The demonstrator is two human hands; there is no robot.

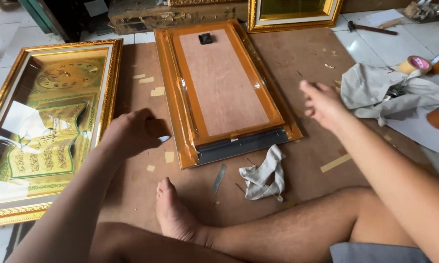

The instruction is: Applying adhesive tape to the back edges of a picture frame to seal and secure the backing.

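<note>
Matt plywood frame back [226, 83], glossy orange tape border [180, 102], crumpled cloth rag [264, 175]

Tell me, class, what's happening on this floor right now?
A person sits cross-legged on a brown board. Their left hand is curled beside a picture frame lying face down, its back edged with orange tape. Their right hand hovers open past its right edge. A rag lies nearby; a gold framed picture lies left.

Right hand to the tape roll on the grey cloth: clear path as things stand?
Probably yes. The right hand hangs open above the board, just left of the crumpled grey cloth. The tape roll sits on the cloth's far edge, uncovered, with nothing between it and the hand except the cloth itself.
</note>
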